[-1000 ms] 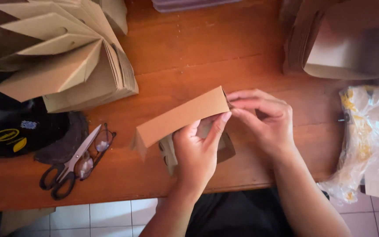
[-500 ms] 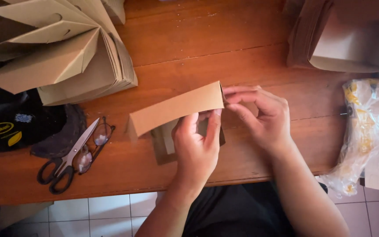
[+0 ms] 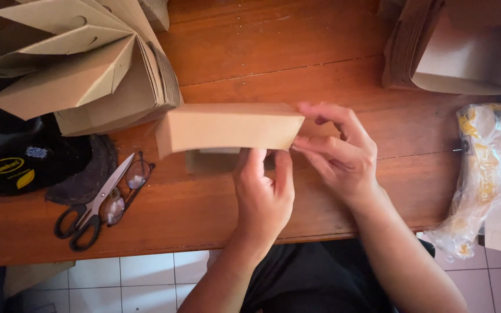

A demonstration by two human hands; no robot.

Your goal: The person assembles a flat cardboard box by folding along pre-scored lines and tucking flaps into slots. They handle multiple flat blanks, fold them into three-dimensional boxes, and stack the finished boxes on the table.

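Brown cardboard piece (image 3: 230, 126) now level rather than tilted, left hand (image 3: 264, 197) pinching its lower edge, right hand (image 3: 337, 156) fingers pinching its three-o'clock end, scissors (image 3: 91, 206) at eight o'clock

A reddish-brown wooden surface (image 3: 273, 52) of long planks fills most of the view, its near edge running left to right. Below it lies a floor (image 3: 146, 281) of pale square tiles with dark grout. Soft, even light falls across the wood.
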